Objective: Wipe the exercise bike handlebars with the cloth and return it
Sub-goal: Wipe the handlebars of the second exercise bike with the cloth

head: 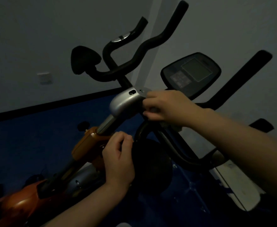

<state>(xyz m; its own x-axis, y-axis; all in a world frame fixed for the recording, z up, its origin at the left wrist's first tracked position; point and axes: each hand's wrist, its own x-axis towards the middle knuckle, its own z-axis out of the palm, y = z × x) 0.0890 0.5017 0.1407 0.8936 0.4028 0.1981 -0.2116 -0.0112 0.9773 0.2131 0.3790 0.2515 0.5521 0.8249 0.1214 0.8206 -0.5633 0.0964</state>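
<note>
Dim grey walls (52, 38) and blue floor (28, 145) surround the orange-framed exercise bike (85, 145). I see my right hand (167, 107) curled on the black tubular handlebars (144, 128) at 1 o'clock, a pale cloth (177, 127) bunched under its palm. My left hand (118, 159) sits at 6 o'clock, fingers loosely curled, holding nothing visible. Open room lies at 9 o'clock.
</note>
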